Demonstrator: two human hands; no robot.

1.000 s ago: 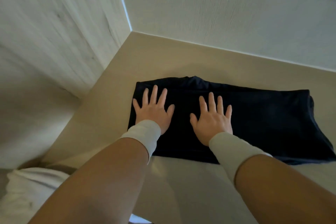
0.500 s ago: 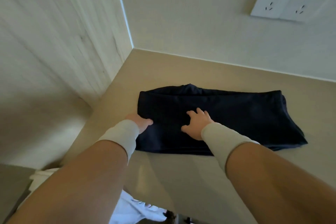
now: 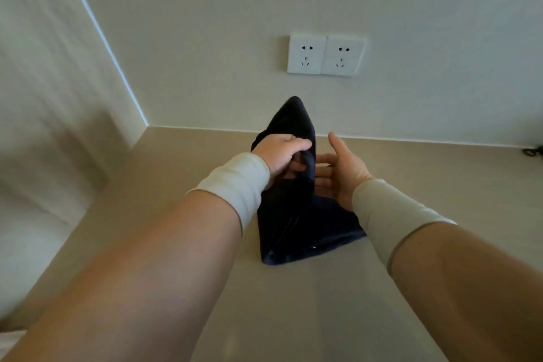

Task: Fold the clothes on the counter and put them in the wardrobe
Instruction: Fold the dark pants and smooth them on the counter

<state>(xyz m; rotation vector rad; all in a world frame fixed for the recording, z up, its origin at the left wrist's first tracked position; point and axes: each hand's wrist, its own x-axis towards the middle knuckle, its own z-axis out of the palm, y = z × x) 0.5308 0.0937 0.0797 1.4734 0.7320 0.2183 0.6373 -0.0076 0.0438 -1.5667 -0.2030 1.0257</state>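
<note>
Two bare forearms with pale beige elastic wrist sleeves reach in from the near edge over the smooth beige worktop (image 3: pixel 176 214). The dark navy folded cloth garment (image 3: pixel 296 223) sits mid-worktop, near end lying on the surface, far end lifted upright into a point. Left hand (image 3: pixel 279 156) is clenched on the raised fabric, fingers (image 3: pixel 296 166) curled into the fold. Right hand (image 3: pixel 342 169) is released, palm facing left, fingers spread just beside the cloth, touching or not unclear. Far wall: two white square plastic wall sockets (image 3: pixel 325 55) side by side, no readable writing. Small dark object (image 3: pixel 532 151) at far right, too small to identify.
</note>
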